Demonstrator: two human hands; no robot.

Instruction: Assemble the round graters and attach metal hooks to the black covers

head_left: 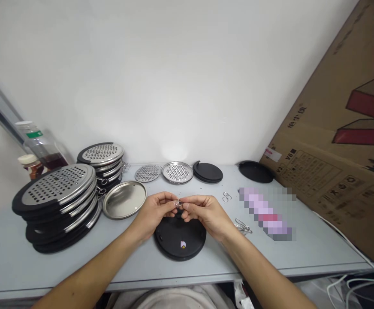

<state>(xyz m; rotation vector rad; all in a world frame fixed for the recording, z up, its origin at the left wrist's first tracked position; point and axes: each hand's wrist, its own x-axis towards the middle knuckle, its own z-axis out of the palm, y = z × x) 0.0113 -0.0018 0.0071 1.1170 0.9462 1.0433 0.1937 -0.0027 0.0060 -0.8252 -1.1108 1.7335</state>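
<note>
My left hand (156,211) and my right hand (209,213) meet fingertip to fingertip over a round black disc (174,245). Both are closed in a pinch on a small metal ring (178,203), its lower part covered by my fingers. Whether a second metal piece is joined to it I cannot make out. The disc lies on the table just below my hands and bears a small pale sticker (183,244). To the right of my right hand are several loose metal rings (227,197) and a cluster of metal clips (243,227).
Stacks of round graters with black rims (56,184) stand at left, near a shallow metal dish (125,199). Along the wall lie a perforated plate (147,173), a grater (177,172), black discs (208,171) and a black tray (256,171). A cardboard box (328,141) leans at right.
</note>
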